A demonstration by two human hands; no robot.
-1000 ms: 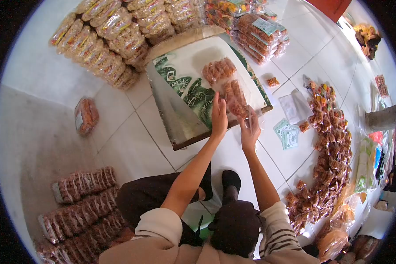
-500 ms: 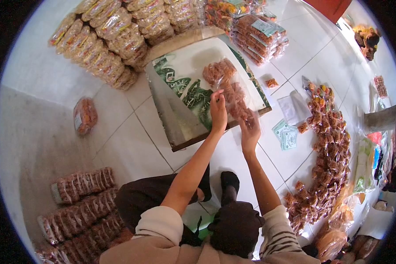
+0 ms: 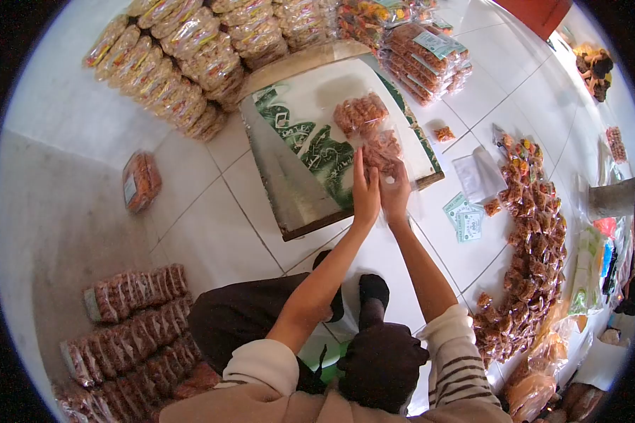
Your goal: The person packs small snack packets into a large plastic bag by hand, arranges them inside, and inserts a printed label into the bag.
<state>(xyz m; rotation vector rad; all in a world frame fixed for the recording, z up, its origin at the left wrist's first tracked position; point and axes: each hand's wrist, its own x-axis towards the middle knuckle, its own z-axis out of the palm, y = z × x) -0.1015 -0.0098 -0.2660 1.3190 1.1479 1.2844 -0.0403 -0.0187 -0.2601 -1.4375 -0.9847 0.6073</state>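
A clear plastic bag of reddish-brown snacks [image 3: 360, 115] lies on a low board-topped table [image 3: 296, 211] in front of me. My left hand [image 3: 365, 195] is at the near end of this bag, its fingers pressed together along the plastic. On the other side, my right hand [image 3: 395, 190] grips the same end, fingers partly hidden by film. The two hands nearly meet, with the gathered plastic between them. Inside, the snacks sit in small clumps toward the far end.
Stacked noodle-like packs [image 3: 155, 77] stand at the back left, labelled snack bags [image 3: 427, 60] at the back right. Green-white labels [image 3: 464, 217] and clear sleeves [image 3: 480, 175] lie right of the table. Small packets [image 3: 522, 275] form a long heap; long filled bags [image 3: 127, 335] lie at lower left.
My left hand has come down from the middle of the bag to its near end, beside my right hand. The snacks in the bag now sit farther from me.
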